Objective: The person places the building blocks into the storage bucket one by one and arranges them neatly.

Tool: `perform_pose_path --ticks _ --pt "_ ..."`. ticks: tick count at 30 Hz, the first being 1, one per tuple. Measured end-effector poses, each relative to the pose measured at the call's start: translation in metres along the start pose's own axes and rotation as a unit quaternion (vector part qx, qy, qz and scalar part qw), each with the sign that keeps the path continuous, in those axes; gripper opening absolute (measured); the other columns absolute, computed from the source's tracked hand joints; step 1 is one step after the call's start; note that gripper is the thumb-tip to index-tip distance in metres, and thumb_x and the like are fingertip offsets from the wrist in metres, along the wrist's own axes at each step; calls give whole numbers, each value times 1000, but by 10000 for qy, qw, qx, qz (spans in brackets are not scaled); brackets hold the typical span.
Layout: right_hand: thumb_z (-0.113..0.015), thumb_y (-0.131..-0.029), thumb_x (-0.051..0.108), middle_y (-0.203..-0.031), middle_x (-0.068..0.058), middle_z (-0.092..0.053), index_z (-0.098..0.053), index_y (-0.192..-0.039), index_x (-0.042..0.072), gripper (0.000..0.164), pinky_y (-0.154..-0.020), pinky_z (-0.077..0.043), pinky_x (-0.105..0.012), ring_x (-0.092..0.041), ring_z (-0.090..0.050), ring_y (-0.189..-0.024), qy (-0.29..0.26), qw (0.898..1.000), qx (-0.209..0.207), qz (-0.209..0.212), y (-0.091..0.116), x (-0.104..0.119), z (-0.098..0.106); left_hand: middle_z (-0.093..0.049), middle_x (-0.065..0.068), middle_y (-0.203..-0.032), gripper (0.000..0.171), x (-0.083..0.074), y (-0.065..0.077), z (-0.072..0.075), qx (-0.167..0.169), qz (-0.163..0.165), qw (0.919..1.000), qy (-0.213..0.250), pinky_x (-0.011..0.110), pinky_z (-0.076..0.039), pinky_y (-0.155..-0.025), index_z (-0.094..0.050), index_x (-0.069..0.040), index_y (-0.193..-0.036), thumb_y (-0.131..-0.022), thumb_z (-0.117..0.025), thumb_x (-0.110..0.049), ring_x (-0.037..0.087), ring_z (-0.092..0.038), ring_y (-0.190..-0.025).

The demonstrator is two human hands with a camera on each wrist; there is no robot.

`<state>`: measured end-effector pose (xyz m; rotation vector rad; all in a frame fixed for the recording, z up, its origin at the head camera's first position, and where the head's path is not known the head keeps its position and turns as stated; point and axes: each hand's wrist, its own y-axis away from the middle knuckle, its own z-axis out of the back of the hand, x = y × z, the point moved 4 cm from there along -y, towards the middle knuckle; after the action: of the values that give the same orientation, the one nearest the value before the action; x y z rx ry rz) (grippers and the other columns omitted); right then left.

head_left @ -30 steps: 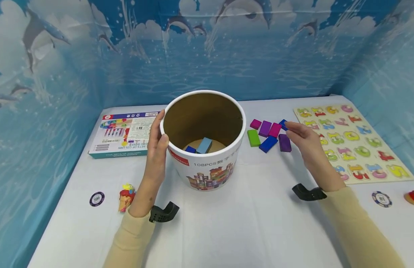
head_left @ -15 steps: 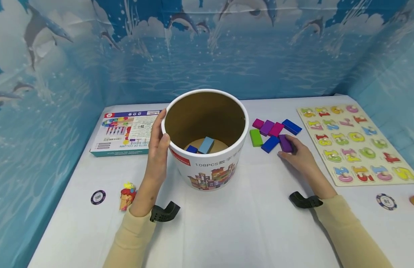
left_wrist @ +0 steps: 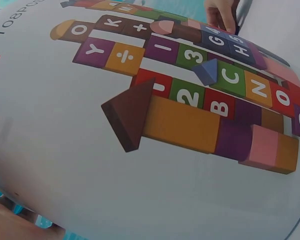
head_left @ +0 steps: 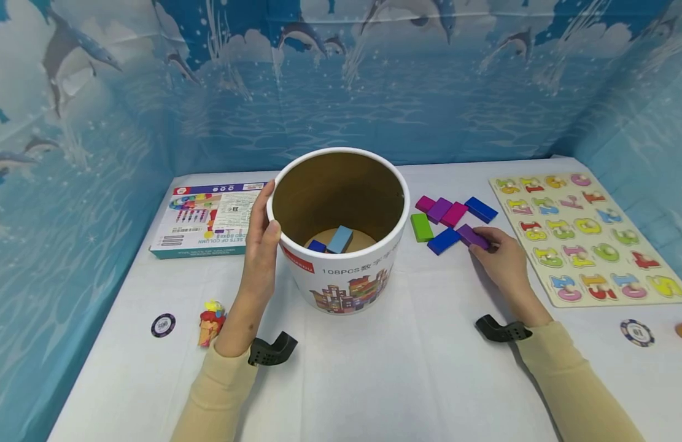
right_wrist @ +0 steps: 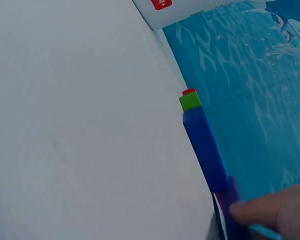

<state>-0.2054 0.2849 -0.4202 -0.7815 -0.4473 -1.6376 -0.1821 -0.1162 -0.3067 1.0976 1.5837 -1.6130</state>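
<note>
My left hand [head_left: 260,252] rests along the outer left side of a large white bucket [head_left: 299,285], its fingers and thumb spread near the rim. In the bucket lie a light-blue block [head_left: 339,239] and a dark-blue block [head_left: 317,246]. My right hand [head_left: 505,261] pinches a purple block [head_left: 473,237] between thumb and fingers, one end tilted beside a blue block [head_left: 443,241]. Close by are a green block [head_left: 422,228], two magenta blocks, another purple block [head_left: 439,210] and a second blue block [head_left: 480,209]. In the right wrist view the thumb lies against the purple block [right_wrist: 233,195].
A wooden number puzzle board [head_left: 586,236] lies at the right. A flat toy box [head_left: 199,221] sits behind the left hand. Poker chips [head_left: 163,325] and a small ice-cream toy [head_left: 210,325] are on the white table. A dolphin-print curtain [head_left: 341,116] encloses the back.
My right hand has come from the far blue block nearer to me and taken hold of the purple block, which has turned. The left hand stays at the bucket.
</note>
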Motion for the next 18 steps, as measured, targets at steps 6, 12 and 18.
perform_pose_path --ticks 6,12,18 --pt "-51 -85 42 -122 -4 -44 -41 -132 13 56 -81 -44 -14 -11 -51 -100 -2474 9588 983 -990 3 3 8 -24 -7 -142 56 1 -1 -1 -12 31 10000 42 52 -22 -101 -25 -21 -140 -88 -41 -30 17 -23 -129" --pt "-46 -91 14 -118 -7 -52 -49 -124 6 34 -83 -47 -26 -21 -58 -97 -6357 7332 2141 -1119 10 58 25 -23 -6 -143 55 2 -1 -1 -13 14 10000 68 52 -21 -101 -25 -21 -140 -88 -40 -29 16 -22 -129" --pt "-41 -92 8 -121 -13 -53 -49 -125 4 34 -86 -45 -30 -25 -54 -105 -6804 6717 2902 -395 10 152 46 -23 -7 -142 55 1 0 0 -48 55 10000 37 52 -22 -101 -24 -21 -140 -88 -38 -26 15 -22 -129"
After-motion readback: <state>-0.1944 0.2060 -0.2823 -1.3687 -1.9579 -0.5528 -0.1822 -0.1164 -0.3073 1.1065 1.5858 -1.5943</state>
